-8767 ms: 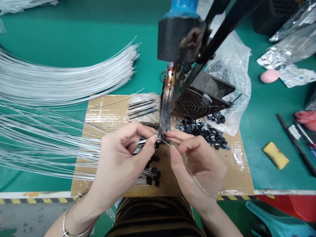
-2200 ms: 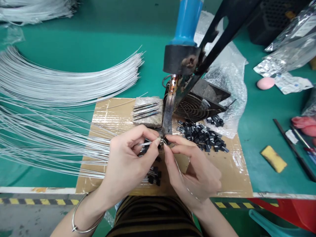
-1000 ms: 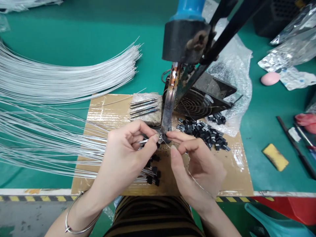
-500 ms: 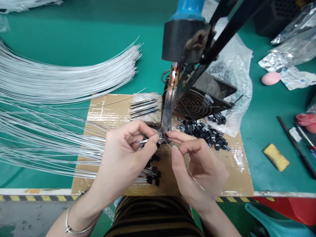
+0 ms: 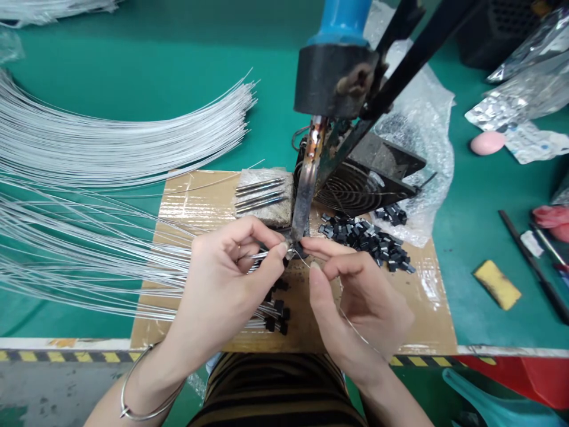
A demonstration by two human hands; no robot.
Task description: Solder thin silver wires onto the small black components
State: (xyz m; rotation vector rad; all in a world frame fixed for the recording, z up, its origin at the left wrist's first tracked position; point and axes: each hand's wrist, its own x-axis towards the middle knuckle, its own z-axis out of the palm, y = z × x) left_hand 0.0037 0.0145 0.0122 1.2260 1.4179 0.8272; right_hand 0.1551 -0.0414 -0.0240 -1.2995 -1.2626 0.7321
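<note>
A soldering iron with a blue handle is clamped tip-down in a black stand. Beside its tip, my left hand pinches the ends of thin white wires; a small part at the fingertips is mostly hidden. My right hand is closed on a strand of solder wire, whose free end reaches to the tip. Its forefingers extend to a small black piece under the iron. Below my left hand lie wires ending in black connectors.
Loose black connectors are heaped on the cardboard, in front of a black fan. Metal rods rest on a block at the left. A bundle of white wires spreads farther left. A yellow sponge lies at the right.
Almost nothing differs. The view has shifted very slightly, and both hands keep their places at the iron's tip.
</note>
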